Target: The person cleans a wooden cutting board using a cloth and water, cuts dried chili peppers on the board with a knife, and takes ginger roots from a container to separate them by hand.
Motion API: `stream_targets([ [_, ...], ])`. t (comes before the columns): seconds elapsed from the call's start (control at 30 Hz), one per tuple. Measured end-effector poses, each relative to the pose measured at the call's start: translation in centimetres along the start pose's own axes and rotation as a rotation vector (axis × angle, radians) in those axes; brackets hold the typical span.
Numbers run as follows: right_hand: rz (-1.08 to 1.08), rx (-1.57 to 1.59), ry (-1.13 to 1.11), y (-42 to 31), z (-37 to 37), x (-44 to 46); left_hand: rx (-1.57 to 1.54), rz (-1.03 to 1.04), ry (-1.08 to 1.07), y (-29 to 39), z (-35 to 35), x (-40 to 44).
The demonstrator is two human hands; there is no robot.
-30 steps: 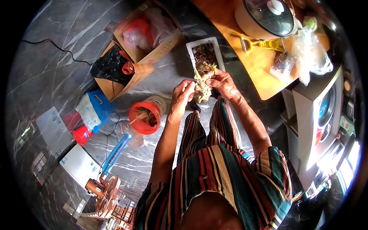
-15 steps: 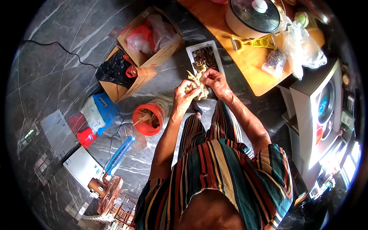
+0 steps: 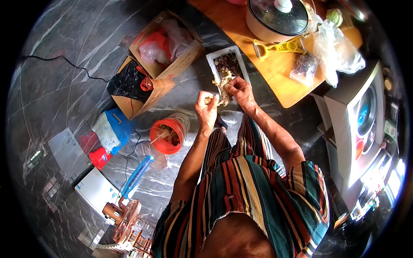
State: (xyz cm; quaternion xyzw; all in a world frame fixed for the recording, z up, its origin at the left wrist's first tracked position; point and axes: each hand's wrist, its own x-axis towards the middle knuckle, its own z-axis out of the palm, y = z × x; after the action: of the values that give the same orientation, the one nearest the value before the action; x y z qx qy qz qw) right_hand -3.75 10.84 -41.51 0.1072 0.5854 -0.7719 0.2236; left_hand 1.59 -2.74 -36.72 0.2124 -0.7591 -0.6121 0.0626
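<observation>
Between my hands is a knobbly, pale-yellow clump that looks like ginger root [image 3: 224, 81], with thin bits sticking out of it. My right hand [image 3: 241, 92] pinches the clump at its right side, near the end of a white trough [image 3: 243, 64] holding dark, lumpy contents. Lower and to the left, my left hand [image 3: 207, 112] is closed around a small pale piece [image 3: 208, 100] of it. Strands or a thin part of the clump hang close to the left fingertips; whether they touch cannot be made out.
A red bucket [image 3: 165, 150] with brown scraps stands at left. Behind it are open cardboard boxes [image 3: 183, 61] with plastic bags. On the wooden table [image 3: 286, 96] are a lidded pot [image 3: 275, 21], a yellow peeler [image 3: 279, 46] and plastic bags [image 3: 333, 53]. A cable [image 3: 64, 59] crosses the floor.
My left hand has moved down and left, away from the clump, with a small piece in it. The right hand still holds the clump. The view has shifted slightly.
</observation>
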Motion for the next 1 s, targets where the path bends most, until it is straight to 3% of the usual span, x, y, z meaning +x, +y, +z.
stream_targets([
  [0.1, 0.001, -0.026, 0.018, 0.2, -0.9, 0.2, -0.453, -0.145, 0.007, -0.6, -1.0, 1.2],
  [0.3, -0.004, -0.153, -0.037, -2.7, -0.5, -1.5, -0.300, -0.059, -0.085, 1.1, -3.0, 3.3],
  [0.37, -0.588, -0.710, 0.042, -3.2, -0.3, -1.6, -0.248, -0.227, -0.212, 2.0, -3.4, 4.0],
  [0.43, -0.553, -0.749, 0.020, -3.8, 0.1, -1.9, -0.297, -0.270, -0.205, 2.8, -3.3, 4.4],
  [0.5, -0.858, -0.825, 0.023, -3.9, 0.3, -1.8, -0.321, -0.354, -0.240, 3.1, -3.3, 4.6],
  [1.0, -1.016, -1.044, -0.125, -4.4, -0.1, -2.1, -0.216, -0.476, -0.343, 2.9, -3.4, 4.8],
])
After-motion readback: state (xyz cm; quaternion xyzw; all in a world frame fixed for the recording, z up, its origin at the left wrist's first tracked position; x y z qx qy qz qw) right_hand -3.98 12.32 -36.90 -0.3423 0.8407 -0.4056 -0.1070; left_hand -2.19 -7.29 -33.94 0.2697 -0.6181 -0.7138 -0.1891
